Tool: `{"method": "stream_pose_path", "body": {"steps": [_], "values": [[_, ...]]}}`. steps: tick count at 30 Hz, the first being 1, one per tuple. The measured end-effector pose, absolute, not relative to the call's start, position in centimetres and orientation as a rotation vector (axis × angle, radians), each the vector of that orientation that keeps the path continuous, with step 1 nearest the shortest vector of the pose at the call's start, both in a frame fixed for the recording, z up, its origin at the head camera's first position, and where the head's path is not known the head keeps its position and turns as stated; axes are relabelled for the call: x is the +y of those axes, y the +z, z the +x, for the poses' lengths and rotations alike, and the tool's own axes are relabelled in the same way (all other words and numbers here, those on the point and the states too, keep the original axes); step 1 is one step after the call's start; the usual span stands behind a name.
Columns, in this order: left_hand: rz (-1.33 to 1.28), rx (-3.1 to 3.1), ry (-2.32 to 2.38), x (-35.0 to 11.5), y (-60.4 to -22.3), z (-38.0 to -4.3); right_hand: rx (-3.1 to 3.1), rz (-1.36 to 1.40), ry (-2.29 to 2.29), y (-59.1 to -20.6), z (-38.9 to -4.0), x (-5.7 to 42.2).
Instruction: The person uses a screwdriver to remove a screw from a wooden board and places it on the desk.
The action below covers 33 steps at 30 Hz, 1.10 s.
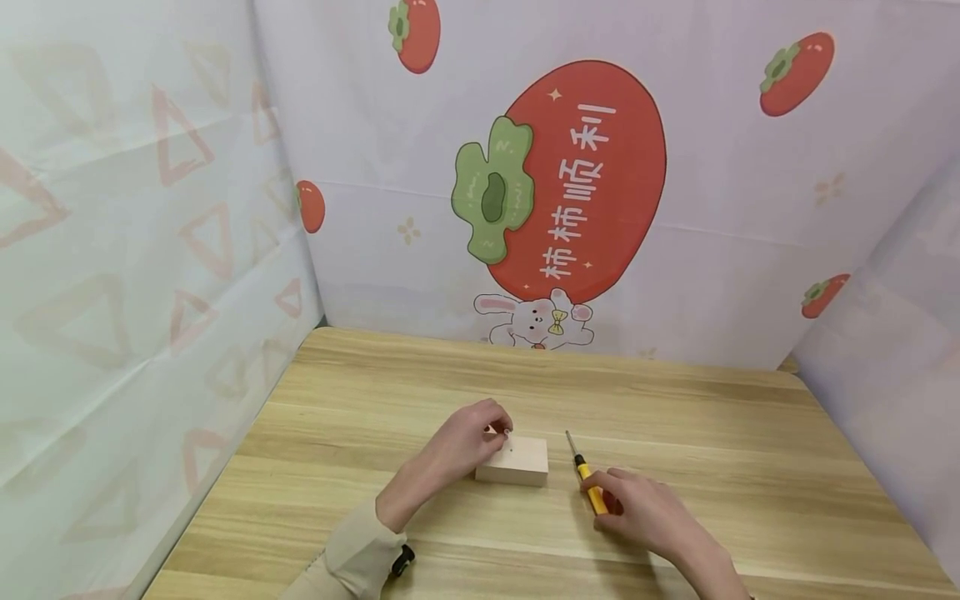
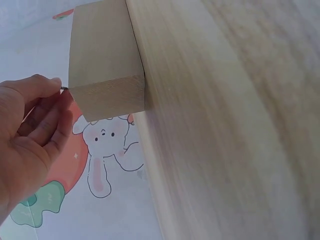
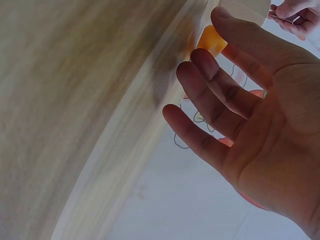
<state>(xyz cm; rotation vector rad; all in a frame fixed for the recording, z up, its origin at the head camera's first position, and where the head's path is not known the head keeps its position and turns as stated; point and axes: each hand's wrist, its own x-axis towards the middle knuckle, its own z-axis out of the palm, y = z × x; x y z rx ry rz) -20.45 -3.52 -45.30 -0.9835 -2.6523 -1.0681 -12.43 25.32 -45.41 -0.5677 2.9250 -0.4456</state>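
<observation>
A pale wooden block (image 1: pixel 517 462) lies flat on the table, with a small dark spot on its top. My left hand (image 1: pixel 468 437) pinches a small metal screw (image 2: pixel 64 88) by fingertips and thumb, its threaded end at the block's top face. The screw's head is mostly hidden by the fingers. To the right lies a screwdriver (image 1: pixel 592 492) with a yellow handle and a black collar, its shaft pointing away from me. My right hand (image 1: pixel 641 508) has its index finger and thumb around the handle, while the other fingers stay loosely bent in the right wrist view.
The wood-grain table (image 1: pixel 375 375) reaches back to a white cloth wall (image 1: pixel 712 250) printed with persimmons and a rabbit. Cloth sides (image 1: pixel 150 292) stand at left and right. A small black object (image 1: pixel 402 560) sits by the left sleeve cuff.
</observation>
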Motion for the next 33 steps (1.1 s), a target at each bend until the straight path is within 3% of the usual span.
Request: {"method": "stream_pose_path", "body": {"steps": [33], "values": [[-0.896, -2.494, -1.368, -6.7, -45.8, -20.2, 2.901, -0.575, -0.449, -45.6, -12.3, 25.5]]}}
